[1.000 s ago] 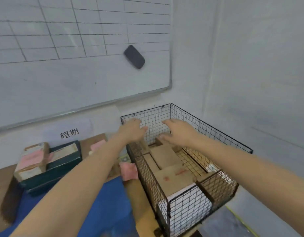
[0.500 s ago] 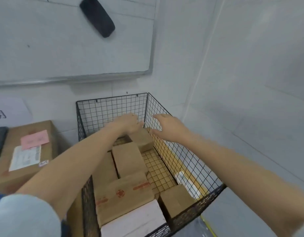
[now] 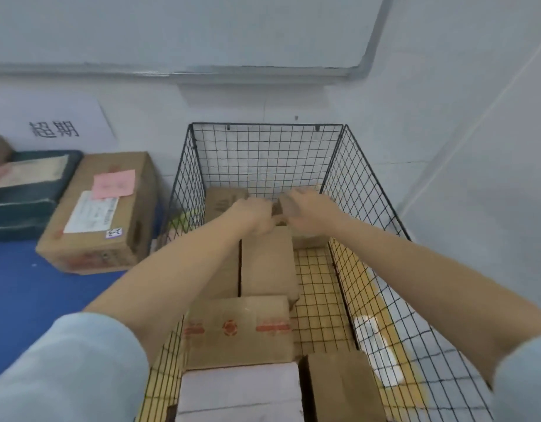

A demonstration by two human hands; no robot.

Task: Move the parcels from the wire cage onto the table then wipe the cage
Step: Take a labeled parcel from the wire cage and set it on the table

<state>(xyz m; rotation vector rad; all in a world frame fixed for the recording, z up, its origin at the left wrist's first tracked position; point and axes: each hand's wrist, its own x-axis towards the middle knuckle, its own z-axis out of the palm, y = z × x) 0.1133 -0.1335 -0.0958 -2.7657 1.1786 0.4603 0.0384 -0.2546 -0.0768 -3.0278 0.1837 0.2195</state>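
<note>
- Blue mat [image 3: 25,284] covers the surface [image 3: 7,354] on the left. A carton [image 3: 101,214] lies on it, with a pink note [image 3: 113,184] and a white label [image 3: 91,211] stuck on top.
- Just left of the carton, a dark green box [image 3: 28,190] sits against the wall [image 3: 147,117]. Something paler lies on it, too blurred to name.
- That wall carries a paper sign [image 3: 54,129] with two printed characters. Above it hangs a whiteboard [image 3: 202,32] in a grey frame. A side wall [image 3: 476,178] meets it at a corner on the right.
- The cage [image 3: 263,153], of black wire, stands in that corner just beside the surface, its back against the wall.
- Brown parcels [image 3: 269,263] lie flat on the cage bottom. A taped parcel [image 3: 238,327] with red print lies nearer the camera, and a white parcel [image 3: 238,388] nearest of all.
- Both hands reach to the far end of the cage and meet on a small parcel [image 3: 282,208].
- The left hand [image 3: 254,216] has its fingers curled round the parcel's left end. The right hand [image 3: 308,213] has its fingers wrapped over the right side. Both grip it, though blur hides the exact hold.
- Pale blue sleeves [image 3: 80,360] cover the upper arms.
</note>
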